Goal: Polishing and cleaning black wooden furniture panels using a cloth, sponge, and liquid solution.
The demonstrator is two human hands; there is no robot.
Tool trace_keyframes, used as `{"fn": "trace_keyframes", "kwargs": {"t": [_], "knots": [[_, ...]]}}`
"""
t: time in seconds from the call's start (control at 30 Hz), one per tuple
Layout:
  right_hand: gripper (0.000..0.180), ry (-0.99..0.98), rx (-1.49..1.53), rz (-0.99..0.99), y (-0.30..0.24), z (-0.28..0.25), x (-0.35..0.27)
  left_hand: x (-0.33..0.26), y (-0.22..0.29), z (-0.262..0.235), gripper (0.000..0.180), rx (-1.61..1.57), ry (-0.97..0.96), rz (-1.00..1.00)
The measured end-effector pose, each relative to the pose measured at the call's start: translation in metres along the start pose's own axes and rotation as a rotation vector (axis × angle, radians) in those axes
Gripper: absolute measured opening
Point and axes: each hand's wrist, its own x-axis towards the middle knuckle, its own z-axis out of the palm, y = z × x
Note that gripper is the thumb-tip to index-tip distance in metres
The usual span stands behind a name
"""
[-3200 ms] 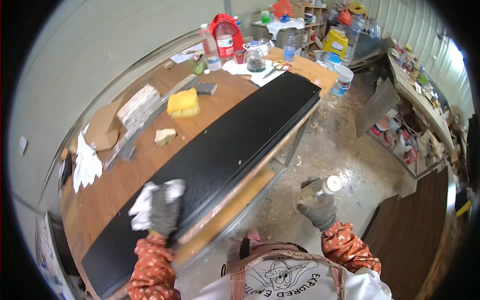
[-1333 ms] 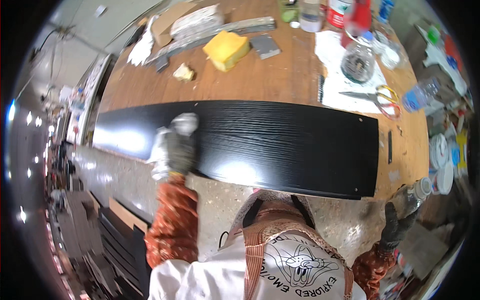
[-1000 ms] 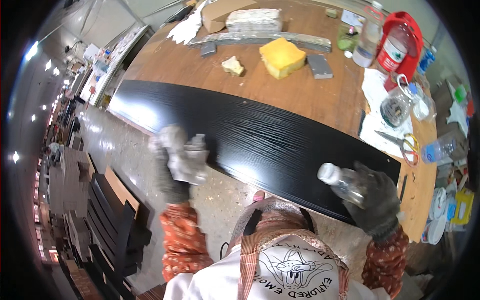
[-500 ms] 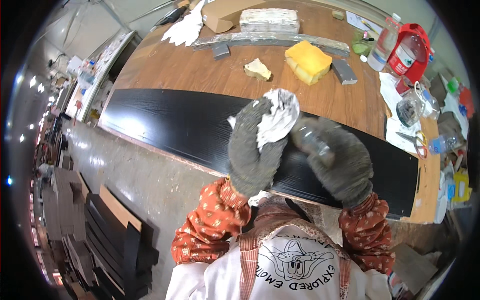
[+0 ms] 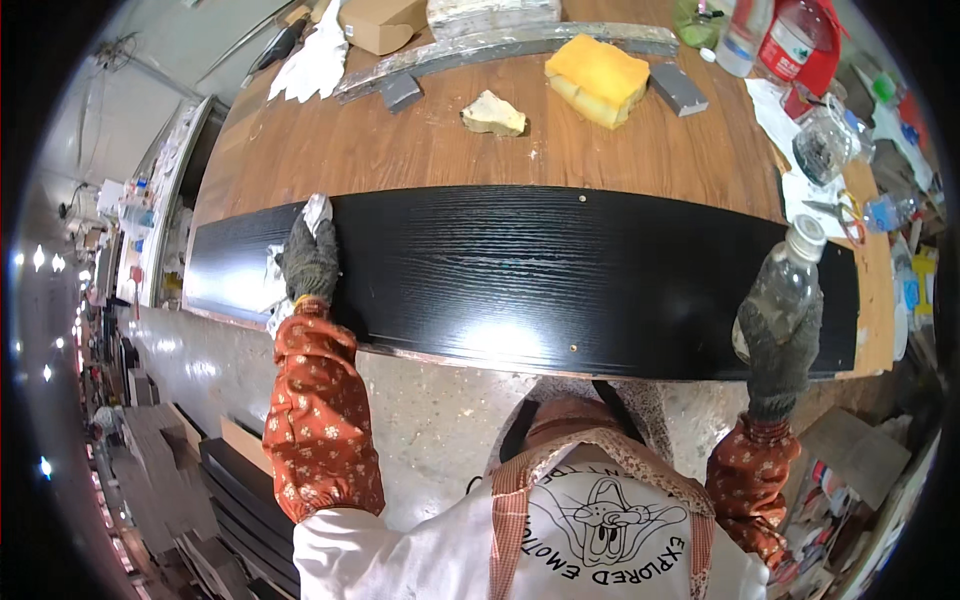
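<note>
A long black wood-grain panel [image 5: 470,265] lies across the table in front of me, with small brass-coloured fittings near its edges. Toward its left end, my left hand [image 5: 312,265], in a dark grey glove, is closed on a crumpled white cloth [image 5: 317,212] and rests on the surface. Part of the cloth spreads out beside the glove. Over the panel's right end, my gloved right hand [image 5: 783,355] is wrapped round a clear plastic bottle [image 5: 785,285] with a pale cap, tilted slightly. Its contents are hard to make out.
Beyond the panel sit a yellow sponge [image 5: 598,80], a pale broken chunk [image 5: 494,114], grey blocks [image 5: 678,89] and a long metal bar [image 5: 520,46]. Scissors [image 5: 848,215], a jar [image 5: 826,142] and bottles crowd the right side. Dark boards [image 5: 235,500] are stacked on the floor at left.
My hands, close together over the panel's middle before, have moved apart. The left went left with the white cloth, down onto the panel; the right went right with the bottle.
</note>
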Motion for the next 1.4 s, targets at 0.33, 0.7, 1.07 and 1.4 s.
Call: {"fn": "trace_keyframes", "kwargs": {"t": [0.33,0.7,1.07,1.4], "knots": [[0.065,-0.090,-0.046,-0.069,-0.019,0.024,0.023,-0.143,0.188,0.036,0.056,0.377,-0.380,0.405],[0.073,-0.185,-0.053,-0.152,-0.008,0.020,0.017,-0.141,0.190,0.018,0.043,0.312,-0.531,0.190],[0.075,-0.314,0.084,-0.125,-0.022,0.010,0.018,-0.102,0.016,-0.027,0.041,0.140,0.091,-0.077],[0.077,-0.610,-0.037,-0.310,-0.071,0.034,0.035,-0.210,0.298,0.053,0.038,-0.155,-0.034,0.446]]}}
